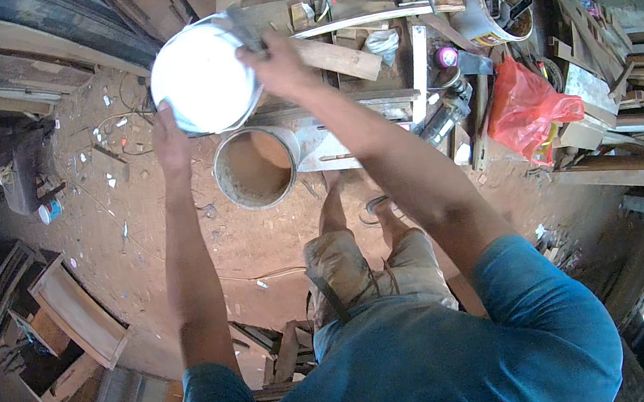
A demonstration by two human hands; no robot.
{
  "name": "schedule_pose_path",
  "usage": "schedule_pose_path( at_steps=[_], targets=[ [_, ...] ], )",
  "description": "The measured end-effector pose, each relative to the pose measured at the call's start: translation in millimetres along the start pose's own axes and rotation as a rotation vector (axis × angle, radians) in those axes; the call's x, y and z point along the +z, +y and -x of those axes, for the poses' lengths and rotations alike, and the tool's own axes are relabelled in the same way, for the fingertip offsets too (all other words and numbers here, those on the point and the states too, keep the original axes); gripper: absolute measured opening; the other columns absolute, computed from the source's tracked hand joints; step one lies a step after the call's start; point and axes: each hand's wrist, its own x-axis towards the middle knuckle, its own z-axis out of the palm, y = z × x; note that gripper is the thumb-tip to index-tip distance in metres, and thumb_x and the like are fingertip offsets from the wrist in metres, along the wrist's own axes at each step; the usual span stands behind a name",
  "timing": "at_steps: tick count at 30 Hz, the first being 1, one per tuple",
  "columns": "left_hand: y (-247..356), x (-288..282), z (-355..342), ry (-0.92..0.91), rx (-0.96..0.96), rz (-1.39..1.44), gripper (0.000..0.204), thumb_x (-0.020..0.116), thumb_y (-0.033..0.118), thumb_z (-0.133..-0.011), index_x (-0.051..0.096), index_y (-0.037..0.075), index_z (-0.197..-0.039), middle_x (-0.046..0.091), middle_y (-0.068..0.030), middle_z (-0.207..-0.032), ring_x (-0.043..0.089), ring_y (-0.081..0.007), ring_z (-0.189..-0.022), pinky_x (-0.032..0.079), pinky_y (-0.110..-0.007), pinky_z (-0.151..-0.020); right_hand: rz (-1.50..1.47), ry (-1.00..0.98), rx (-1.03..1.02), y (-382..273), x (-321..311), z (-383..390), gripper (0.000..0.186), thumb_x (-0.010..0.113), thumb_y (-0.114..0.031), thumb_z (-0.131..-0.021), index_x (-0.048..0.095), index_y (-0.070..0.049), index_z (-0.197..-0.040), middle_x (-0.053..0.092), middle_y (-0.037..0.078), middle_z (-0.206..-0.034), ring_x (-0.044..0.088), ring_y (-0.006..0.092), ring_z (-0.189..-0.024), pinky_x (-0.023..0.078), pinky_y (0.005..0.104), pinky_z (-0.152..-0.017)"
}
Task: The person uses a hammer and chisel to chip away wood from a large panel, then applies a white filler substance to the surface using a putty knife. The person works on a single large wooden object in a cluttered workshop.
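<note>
A round white bucket lid or bucket bottom [201, 76], washed out by glare, is held up above the floor at the bench's left end. At its lower left rim, my left hand [172, 141] is closed on the edge. My right hand [281, 70] is at its right rim, closed around a blurred dark grey, flat thing [246, 29] whose kind I cannot make out. Just below stands an open bucket [255, 168], with brownish residue on its inner wall and bottom.
A cluttered workbench [373, 99] bears planks and tools. On its right sit a white tool bucket [491, 12], a red plastic bag [526, 107] and a power tool [445, 119]. Stacked boards [32, 71] line the left; wooden drawer parts [73, 319] lie lower left. A cord [266, 276] crosses the floor.
</note>
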Motion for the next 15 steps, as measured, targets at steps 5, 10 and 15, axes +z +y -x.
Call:
schedule_pose_path(
  at_steps=[5, 10, 15],
  targets=[
    [-81, -11, -42, -0.126, -0.27, -0.087, 0.074, 0.04, 0.056, -0.108, 0.05, -0.008, -0.146, 0.064, -0.0196, -0.133, 0.061, -0.027, -0.122, 0.046, -0.038, -0.104, 0.232, -0.107, 0.107, 38, 38, -46, 0.048, 0.068, -0.041, -0.094, 0.068, 0.003, -0.113, 0.069, 0.031, -0.114, 0.066, 0.0452, -0.111, 0.051, 0.0516, -0.096],
    [-152, -9, -53, -0.109, -0.356, -0.006, 0.084, 0.043, 0.067, -0.102, 0.045, 0.0, -0.153, 0.057, -0.0167, -0.145, 0.055, -0.0283, -0.132, 0.044, -0.04, -0.106, 0.435, -0.065, -0.005, 96, 19, -56, 0.046, 0.063, -0.044, -0.097, 0.073, 0.001, -0.101, 0.07, 0.031, -0.099, 0.069, 0.045, -0.099, 0.054, 0.0523, -0.09],
    [-151, -4, -54, -0.126, -0.323, 0.066, 0.096, 0.044, 0.076, -0.097, 0.048, -0.005, -0.149, 0.061, -0.0199, -0.134, 0.061, -0.0286, -0.115, 0.051, -0.044, -0.095, 1.231, -0.287, -0.167, 168, -81, -57, 0.062, 0.076, -0.052, -0.085, 0.07, 0.001, -0.117, 0.071, 0.025, -0.113, 0.064, 0.0413, -0.118, 0.048, 0.0488, -0.104]
  ],
)
